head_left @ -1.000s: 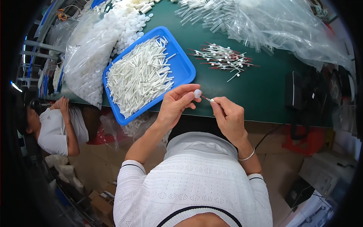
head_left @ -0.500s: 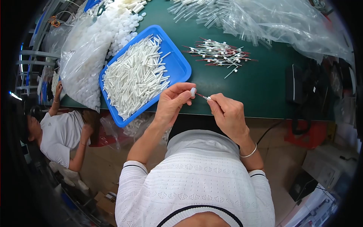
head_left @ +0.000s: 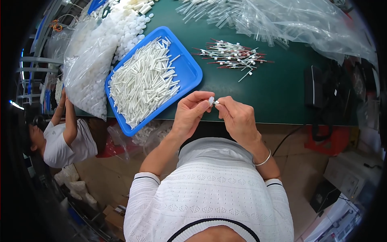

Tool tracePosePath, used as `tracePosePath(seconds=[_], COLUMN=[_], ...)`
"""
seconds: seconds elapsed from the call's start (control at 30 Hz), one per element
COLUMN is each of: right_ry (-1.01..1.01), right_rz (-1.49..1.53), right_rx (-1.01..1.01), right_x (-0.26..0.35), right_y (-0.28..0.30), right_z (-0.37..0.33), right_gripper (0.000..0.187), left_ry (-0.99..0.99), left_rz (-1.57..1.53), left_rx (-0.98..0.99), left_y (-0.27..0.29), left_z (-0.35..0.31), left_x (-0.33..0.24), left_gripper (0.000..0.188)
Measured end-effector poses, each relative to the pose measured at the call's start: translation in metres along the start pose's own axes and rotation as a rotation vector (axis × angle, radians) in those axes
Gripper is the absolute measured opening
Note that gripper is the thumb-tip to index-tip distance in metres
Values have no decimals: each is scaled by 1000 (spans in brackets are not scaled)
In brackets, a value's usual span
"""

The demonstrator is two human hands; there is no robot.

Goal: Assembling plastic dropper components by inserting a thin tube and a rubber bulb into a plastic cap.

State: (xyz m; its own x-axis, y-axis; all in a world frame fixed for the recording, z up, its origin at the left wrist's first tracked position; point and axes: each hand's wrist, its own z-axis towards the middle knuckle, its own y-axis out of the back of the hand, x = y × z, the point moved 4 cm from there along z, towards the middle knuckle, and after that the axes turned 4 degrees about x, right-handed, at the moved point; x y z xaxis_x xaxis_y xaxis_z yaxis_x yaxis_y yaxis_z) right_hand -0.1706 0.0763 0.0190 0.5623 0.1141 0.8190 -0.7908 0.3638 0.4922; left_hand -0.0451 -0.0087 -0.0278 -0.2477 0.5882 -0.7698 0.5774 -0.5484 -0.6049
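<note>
Over the front edge of the green table my two hands meet. My left hand is closed in a pinch on a small white plastic cap. My right hand pinches a small white connector, its end right against the cap; the red wire seen on it earlier is hidden now. Left of my hands lies a blue tray heaped with short white tubes. Beyond my hands is a pile of thin wire pieces with red wires, white connectors and pale sleeves.
A clear bag of round white caps spills onto the table at left. Clear plastic tubes and a plastic bag lie at the back. A black box stands at right. Another person works at far left.
My right hand has moved left and slightly up, bringing the connector up to the cap and closing the gap. My left hand has shifted slightly right. The other person's lower arm has risen.
</note>
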Motion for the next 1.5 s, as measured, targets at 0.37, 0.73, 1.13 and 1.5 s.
tracePosePath(seconds=[0.37, 0.73, 1.13, 1.5], right_ry=[-235, -356, -312, -252], right_rz=[657, 1002, 1368, 1337], right_rx=[27, 352, -114, -196], right_x=[-20, -32, -49, -39], right_y=[-26, -14, 4, -4], right_z=[-12, 6, 15, 16], right_gripper=[11, 12, 26, 25], left_ry=[-269, -189, -427, -185], left_rz=[240, 1026, 1399, 577], left_rx=[99, -96, -39, -29], left_y=[-5, 36, 5, 2], left_z=[-4, 40, 42, 4], left_x=[-10, -98, -112, -48], left_gripper=[23, 13, 7, 15])
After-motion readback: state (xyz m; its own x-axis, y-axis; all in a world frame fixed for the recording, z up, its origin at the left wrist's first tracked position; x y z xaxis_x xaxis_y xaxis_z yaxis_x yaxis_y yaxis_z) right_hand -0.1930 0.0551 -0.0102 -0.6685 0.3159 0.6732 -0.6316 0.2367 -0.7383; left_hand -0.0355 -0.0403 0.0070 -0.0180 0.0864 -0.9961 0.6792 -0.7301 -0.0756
